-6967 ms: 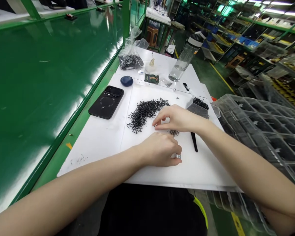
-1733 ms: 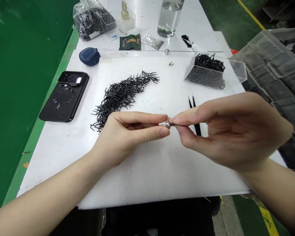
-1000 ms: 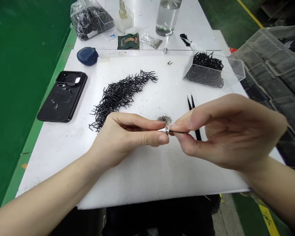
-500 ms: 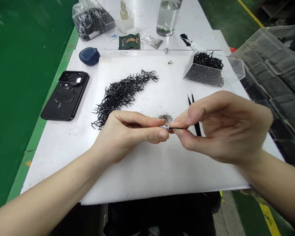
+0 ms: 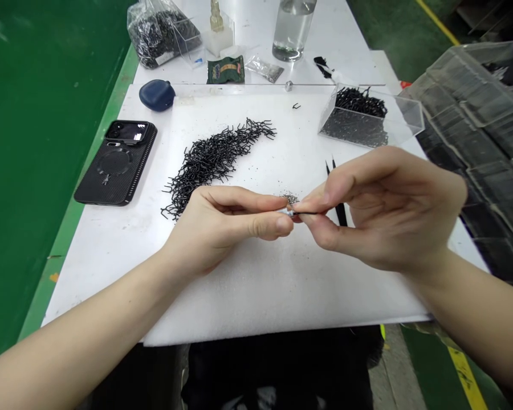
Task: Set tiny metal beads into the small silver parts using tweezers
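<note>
My left hand (image 5: 226,219) pinches a small silvery metal piece (image 5: 286,211) between thumb and forefinger. From its right end a thin black piece (image 5: 306,213) runs into the fingertips of my right hand (image 5: 380,213), which are closed on it. The two hands meet fingertip to fingertip above the white foam sheet (image 5: 256,296). Just behind the fingertips lies a little heap of tiny metal bits (image 5: 289,198). Black tweezers (image 5: 341,214) lie partly hidden behind my right hand. Beyond my left hand spreads a pile of black forked pieces (image 5: 214,154).
A black phone (image 5: 115,165) and a blue case (image 5: 157,95) lie at left. At back right, a clear box (image 5: 371,128) holds black pieces. Behind are a bagged black batch (image 5: 158,34), a green packet (image 5: 226,70) and a water container (image 5: 293,31). Stacked plastic bins (image 5: 474,119) stand right.
Both hands have shifted slightly upward in the picture, still gripping the same pieces. The view itself has moved a little; nothing on the table has visibly changed place.
</note>
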`<state>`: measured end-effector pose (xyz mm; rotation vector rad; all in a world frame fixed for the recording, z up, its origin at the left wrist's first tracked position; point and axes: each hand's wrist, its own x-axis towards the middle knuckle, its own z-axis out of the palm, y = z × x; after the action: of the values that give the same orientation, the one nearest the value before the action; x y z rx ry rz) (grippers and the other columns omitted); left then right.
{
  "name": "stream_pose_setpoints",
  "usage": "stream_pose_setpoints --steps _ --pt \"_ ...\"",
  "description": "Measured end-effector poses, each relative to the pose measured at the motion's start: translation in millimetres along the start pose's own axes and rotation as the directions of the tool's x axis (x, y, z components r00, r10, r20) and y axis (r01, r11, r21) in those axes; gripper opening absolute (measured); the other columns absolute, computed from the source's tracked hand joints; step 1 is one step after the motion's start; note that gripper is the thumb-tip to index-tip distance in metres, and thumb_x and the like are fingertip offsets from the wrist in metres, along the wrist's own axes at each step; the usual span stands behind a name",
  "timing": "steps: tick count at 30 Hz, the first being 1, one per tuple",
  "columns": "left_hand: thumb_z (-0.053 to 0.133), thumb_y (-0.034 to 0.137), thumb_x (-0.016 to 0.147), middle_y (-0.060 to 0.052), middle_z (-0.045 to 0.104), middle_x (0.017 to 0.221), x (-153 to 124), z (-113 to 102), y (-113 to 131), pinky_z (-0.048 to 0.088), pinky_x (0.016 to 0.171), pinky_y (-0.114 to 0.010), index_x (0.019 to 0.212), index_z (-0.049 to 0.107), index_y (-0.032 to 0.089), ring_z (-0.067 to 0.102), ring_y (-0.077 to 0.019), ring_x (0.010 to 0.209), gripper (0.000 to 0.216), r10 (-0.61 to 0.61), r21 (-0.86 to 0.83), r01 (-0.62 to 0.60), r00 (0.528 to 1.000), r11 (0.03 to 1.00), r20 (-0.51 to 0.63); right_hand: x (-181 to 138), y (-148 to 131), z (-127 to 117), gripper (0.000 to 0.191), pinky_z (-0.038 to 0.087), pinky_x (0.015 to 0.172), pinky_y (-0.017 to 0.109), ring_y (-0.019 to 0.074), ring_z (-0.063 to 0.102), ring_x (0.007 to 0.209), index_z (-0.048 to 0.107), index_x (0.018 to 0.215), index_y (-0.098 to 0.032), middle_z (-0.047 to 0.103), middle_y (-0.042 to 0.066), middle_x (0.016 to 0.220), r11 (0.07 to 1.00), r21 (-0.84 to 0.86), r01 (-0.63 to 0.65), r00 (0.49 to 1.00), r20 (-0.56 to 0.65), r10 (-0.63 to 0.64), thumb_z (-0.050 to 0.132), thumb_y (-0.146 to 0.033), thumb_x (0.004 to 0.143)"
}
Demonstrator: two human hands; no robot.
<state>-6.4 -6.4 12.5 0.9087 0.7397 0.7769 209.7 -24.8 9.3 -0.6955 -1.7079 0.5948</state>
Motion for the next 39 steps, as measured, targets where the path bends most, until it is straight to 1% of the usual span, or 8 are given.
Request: stream_pose_setpoints --steps 7,17,22,26,30,33,36,39 --pt "0.097 0.017 0.072 0.004 0.084 0.077 1.4 1.2 -2.7 0.064 0.070 -0.012 0.082 0.087 0.025 0.078 -0.0085 0.070 0.016 0.072 0.011 -0.072 0.997 0.997 0.007 -0.7 1.6 1.2 0.039 0.070 0.065 0.034 0.0201 0.079 0.077 0.077 0.099 -0.032 0.076 -0.005 0.086 1.000 -0.016 -0.007 1.000 -0.025 0.006 0.086 -0.004 0.072" --pt "0.095 0.016 0.074 0.003 0.083 0.076 3.5 1.0 -3.9 0.063 0.068 -0.010 0.085 0.087 0.023 0.077 -0.0074 0.070 0.016 0.110 0.029 -0.110 0.994 0.994 0.000 0.1 7.8 -1.4 0.041 0.066 0.053 0.034 0.0212 0.079 0.076 0.073 0.099 -0.033 0.074 -0.003 0.088 0.998 -0.011 0.054 0.999 0.002 -0.054 0.084 -0.003 0.073" --pt "0.094 0.016 0.077 0.003 0.084 0.080 2.8 1.0 -3.9 0.064 0.069 -0.011 0.087 0.086 0.024 0.078 -0.0080 0.073 0.015 0.109 0.022 -0.110 0.994 0.994 0.015 -1.2 4.2 1.7 0.040 0.064 0.051 0.032 0.0203 0.078 0.076 0.071 0.098 -0.032 0.073 -0.003 0.086 1.000 -0.024 0.014 1.000 -0.008 -0.014 0.082 -0.003 0.073" --pt "0.091 0.015 0.081 0.004 0.084 0.084 3.6 0.3 -4.2 0.061 0.066 -0.011 0.099 0.086 0.027 0.077 -0.0073 0.075 0.022 0.126 0.039 -0.126 0.992 0.991 0.009 0.4 1.7 1.0 0.036 0.066 0.054 0.031 0.0192 0.078 0.074 0.070 0.094 -0.032 0.073 -0.005 0.085 0.998 -0.053 -0.038 0.996 -0.086 0.033 0.084 -0.005 0.073" --pt "0.087 0.020 0.086 0.005 0.082 0.090 2.4 0.5 -3.8 0.060 0.069 -0.013 0.104 0.085 0.032 0.072 -0.0059 0.076 0.022 0.219 0.148 -0.212 0.975 0.966 -0.031 6.7 7.8 -7.9 0.035 0.066 0.057 0.027 0.0174 0.079 0.077 0.069 0.094 -0.028 0.071 -0.005 0.081 0.995 -0.057 -0.085 0.982 -0.172 0.074 0.085 -0.005 0.074" --pt "0.085 0.018 0.087 0.003 0.083 0.098 -2.1 2.9 -3.3 0.060 0.075 -0.020 0.098 0.086 0.031 0.073 -0.0102 0.086 0.017 0.337 0.359 -0.334 0.940 0.872 0.055 10.4 14.4 -14.2 0.036 0.064 0.055 0.025 0.0167 0.079 0.075 0.069 0.093 -0.027 0.072 -0.005 0.079 0.996 -0.023 -0.081 0.979 -0.189 0.075 0.082 -0.001 0.073" --pt "0.088 0.014 0.082 -0.001 0.084 0.092 -6.4 5.4 -5.4 0.060 0.076 -0.029 0.088 0.085 0.025 0.074 -0.0169 0.087 0.013 0.417 0.580 -0.474 0.877 0.662 0.239 10.8 16.6 -16.2 0.035 0.064 0.055 0.026 0.0163 0.078 0.073 0.069 0.093 -0.028 0.073 -0.005 0.080 0.995 -0.001 -0.100 0.977 -0.190 0.098 0.079 0.000 0.074" --pt "0.088 0.016 0.082 -0.001 0.084 0.089 -7.8 5.3 -11.4 0.061 0.079 -0.032 0.086 0.082 0.024 0.073 -0.0176 0.083 0.011 0.412 0.687 -0.553 0.826 0.471 0.383 9.5 14.9 -15.8 0.034 0.064 0.055 0.026 0.0156 0.077 0.070 0.069 0.095 -0.027 0.073 -0.005 0.080 0.991 0.003 -0.135 0.977 -0.164 0.134 0.081 -0.002 0.075"
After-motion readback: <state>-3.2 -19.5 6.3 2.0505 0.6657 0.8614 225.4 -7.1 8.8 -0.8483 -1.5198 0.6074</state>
